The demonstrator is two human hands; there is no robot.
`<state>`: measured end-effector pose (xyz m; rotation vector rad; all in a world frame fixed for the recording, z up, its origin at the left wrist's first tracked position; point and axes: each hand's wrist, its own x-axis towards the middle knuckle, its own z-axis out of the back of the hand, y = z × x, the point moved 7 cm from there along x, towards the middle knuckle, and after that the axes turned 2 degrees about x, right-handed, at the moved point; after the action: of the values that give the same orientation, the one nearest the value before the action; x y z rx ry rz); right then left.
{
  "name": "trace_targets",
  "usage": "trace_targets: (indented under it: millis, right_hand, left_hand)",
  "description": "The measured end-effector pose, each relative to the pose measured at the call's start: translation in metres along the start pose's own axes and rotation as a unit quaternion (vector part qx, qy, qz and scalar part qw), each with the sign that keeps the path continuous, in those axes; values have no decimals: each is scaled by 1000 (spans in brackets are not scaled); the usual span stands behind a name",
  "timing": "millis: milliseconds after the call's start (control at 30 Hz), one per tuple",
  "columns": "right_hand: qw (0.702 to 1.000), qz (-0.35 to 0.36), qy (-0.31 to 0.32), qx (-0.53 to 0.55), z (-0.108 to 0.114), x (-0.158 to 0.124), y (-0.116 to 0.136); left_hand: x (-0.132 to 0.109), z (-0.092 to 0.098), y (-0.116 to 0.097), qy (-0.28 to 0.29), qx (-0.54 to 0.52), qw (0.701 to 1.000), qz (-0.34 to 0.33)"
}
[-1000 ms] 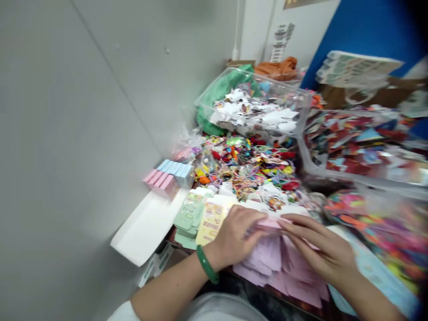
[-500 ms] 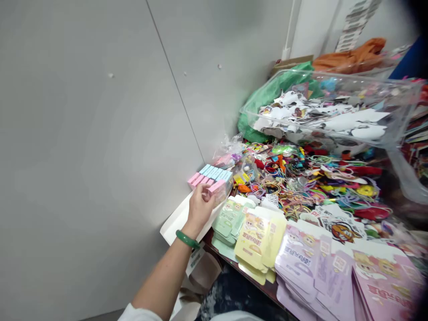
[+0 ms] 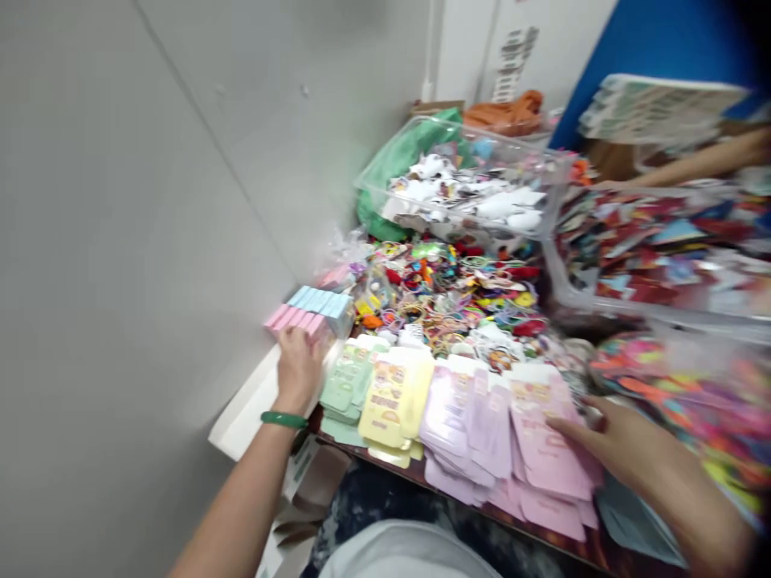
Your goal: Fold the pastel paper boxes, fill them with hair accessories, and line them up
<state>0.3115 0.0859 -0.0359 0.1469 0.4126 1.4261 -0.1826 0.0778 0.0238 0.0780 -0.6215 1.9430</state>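
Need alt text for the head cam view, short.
A person's left hand, wearing a green bangle, touches a row of pink and blue boxes beside a grey wall, while the right hand rests on fanned pink printed cards. Behind lie a clear plastic tub and heaped colourful elastic bands.
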Motion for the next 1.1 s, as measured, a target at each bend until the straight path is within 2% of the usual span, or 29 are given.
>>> trace_targets:
  millis: [67,200,333,433,600,767,833,933,1100]
  right_hand:
    - [998,-53,39,-25,2,-6,-1]
    - [995,-81,44,-38,6,-10,18]
    - [993,-90,27,-65,13,-17,37]
    - [994,-82,8,-67,15,-22,47]
    - [996,-82,-40,-22,19,-24,50]
    - [982,-126,-112,85,37,-25,29]
    - [978,-136,-119,108,42,-25,20]
    - [980,-136,-116,86,43,-24,13]
    - [983,-133,-111,61,37,-26,14]
  left_hand:
    - [1,4,-5,2,9,1000,-5]
    - [-2,23,-29,-47,61,996,-37]
    - [-15,39,-66,-99,-17,988,-117]
    - [-26,41,-91,-102,-69,977,-172]
    - [-44,30,-124,-48,-138,962,-231]
    - [-62,18,-149,48,-232,936,-261]
    - [-69,12,-157,93,-269,921,-267]
    - [-80,5,-166,144,-298,902,-278]
    - [-92,-4,-174,180,-299,891,-291]
